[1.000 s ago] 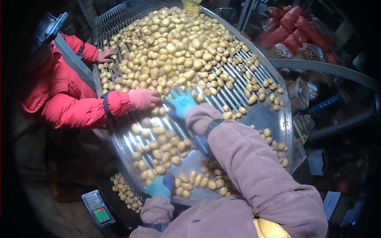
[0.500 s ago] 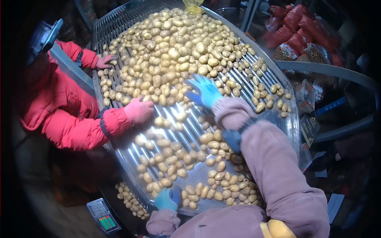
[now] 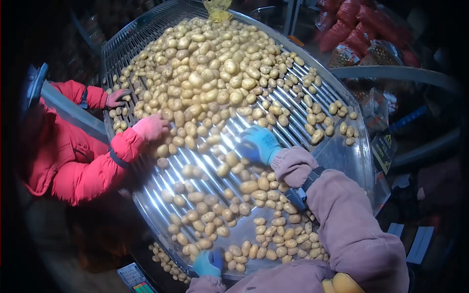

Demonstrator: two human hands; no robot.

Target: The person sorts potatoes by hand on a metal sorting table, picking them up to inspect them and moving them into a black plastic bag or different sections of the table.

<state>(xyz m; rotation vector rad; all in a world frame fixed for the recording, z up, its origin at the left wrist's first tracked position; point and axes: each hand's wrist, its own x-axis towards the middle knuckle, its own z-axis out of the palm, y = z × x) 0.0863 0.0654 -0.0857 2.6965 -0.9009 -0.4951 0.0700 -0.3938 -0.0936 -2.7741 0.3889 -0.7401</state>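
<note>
My right hand (image 3: 260,143), in a blue glove, is over the metal bars (image 3: 293,128) of the sorting table, just below the big potato heap (image 3: 210,68). Its fingers are spread and I see no potato held in it. My left hand (image 3: 208,262), also gloved, rests at the near edge beside loose potatoes (image 3: 239,254); its thumb stands apart from the fingers and nothing shows in its grasp. Between my hands, scattered potatoes (image 3: 210,215) lie on the bars and the smooth metal plate.
A co-worker in a red jacket (image 3: 83,156) stands at the left, with pink-gloved hands (image 3: 150,127) at the heap. Red sacks (image 3: 361,29) are piled at the back right. A curved metal rail (image 3: 400,73) and a keypad device (image 3: 133,277) flank the table.
My right hand has moved down the bars, away from the heap. Several potatoes have shifted towards me. The co-worker's nearer hand is further up and left. The whole view has also shifted slightly.
</note>
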